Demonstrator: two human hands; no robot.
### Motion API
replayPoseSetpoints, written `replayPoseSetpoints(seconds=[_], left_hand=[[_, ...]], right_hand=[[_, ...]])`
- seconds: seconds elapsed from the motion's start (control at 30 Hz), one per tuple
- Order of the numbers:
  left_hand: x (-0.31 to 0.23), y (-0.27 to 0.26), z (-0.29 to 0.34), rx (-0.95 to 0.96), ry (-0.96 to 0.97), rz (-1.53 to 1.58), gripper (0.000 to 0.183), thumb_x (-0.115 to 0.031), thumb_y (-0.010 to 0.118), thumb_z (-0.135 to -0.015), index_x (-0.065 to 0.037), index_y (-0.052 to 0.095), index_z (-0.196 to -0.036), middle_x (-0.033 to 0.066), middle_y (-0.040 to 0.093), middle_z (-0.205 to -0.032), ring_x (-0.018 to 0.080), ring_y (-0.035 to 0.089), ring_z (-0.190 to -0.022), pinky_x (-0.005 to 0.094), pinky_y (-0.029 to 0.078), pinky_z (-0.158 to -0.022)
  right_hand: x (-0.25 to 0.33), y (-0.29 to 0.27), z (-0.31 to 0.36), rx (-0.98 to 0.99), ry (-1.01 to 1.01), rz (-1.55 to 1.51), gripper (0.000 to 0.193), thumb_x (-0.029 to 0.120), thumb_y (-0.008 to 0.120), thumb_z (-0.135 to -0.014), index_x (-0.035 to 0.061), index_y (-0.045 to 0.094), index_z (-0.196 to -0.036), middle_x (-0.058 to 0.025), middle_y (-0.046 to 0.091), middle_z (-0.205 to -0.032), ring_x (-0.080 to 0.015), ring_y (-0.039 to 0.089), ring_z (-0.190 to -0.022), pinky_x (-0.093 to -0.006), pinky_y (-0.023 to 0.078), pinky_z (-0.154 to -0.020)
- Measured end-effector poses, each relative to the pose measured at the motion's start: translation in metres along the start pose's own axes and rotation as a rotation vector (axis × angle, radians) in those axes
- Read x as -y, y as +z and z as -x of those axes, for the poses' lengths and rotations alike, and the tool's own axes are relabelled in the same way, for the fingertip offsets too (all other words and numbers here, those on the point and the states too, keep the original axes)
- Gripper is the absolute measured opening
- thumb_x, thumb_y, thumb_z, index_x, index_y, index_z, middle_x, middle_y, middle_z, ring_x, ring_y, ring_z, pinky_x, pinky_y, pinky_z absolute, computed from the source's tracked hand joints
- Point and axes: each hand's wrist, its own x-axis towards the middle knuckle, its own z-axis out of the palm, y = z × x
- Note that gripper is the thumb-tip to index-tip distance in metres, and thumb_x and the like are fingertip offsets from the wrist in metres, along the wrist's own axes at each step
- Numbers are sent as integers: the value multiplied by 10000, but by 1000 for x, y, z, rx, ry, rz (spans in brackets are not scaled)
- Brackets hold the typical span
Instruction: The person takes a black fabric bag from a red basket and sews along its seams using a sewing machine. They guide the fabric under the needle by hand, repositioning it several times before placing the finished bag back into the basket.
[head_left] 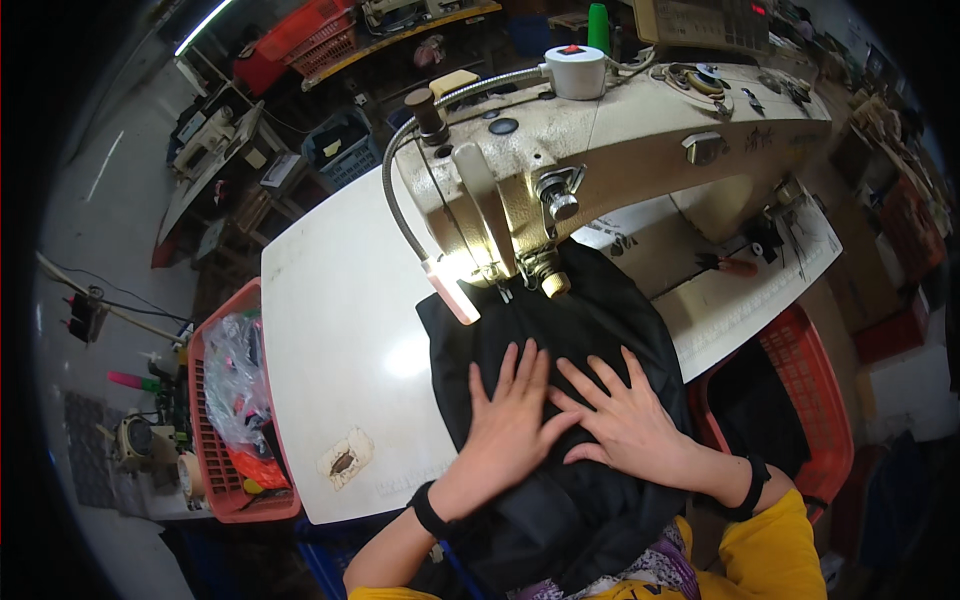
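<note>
Laying Spread Fingers on Black Fabric

We rest our left hand and right hand near the presser foot of an industrial sewing machine whose head hides some fabric; we cannot make out the needle.

Left: orange-red basket holding clear plastic bag, tape roll just beside. Right: red lattice-walled basket. Background: blue-grey crate, white sewing machine on far table, red bins. Upper left: lit tube lamp.
</note>
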Motion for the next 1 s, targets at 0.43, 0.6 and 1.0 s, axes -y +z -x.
replayPoseSetpoints(seconds=[0.43, 0.6, 1.0], left_hand=[[14, 7, 13, -115, 34, -120, 1057, -687, 718, -748, -107, 353, -1554, 206, 240, -1627, 425, 213, -1503, 718, 179, -1127], [22, 4, 3, -127, 19, -160, 1058, -690, 705, -763, -104, 335, -1562, 199, 226, -1637, 394, 186, -1521, 708, 134, -1141], [15, -36, 26, 197, 212, 137, 603, -402, 588, -995, -218, 409, -1541, 166, 233, -1649, 373, 189, -1531, 655, 69, -1180]], right_hand=[[-26, -8, 4, 48, -78, -58, 768, 526, 676, -858, 118, 469, -1476, -38, 437, -1552, -261, 340, -1472, -531, 252, -1195], [-35, -5, -6, 49, -70, -13, 736, 545, 627, -891, 137, 469, -1483, -31, 444, -1550, -248, 348, -1470, -535, 244, -1197], [-50, -18, -10, 149, -277, -104, 462, 301, 671, -912, 172, 608, -1351, -48, 481, -1514, -254, 401, -1437, -601, 264, -1180]])
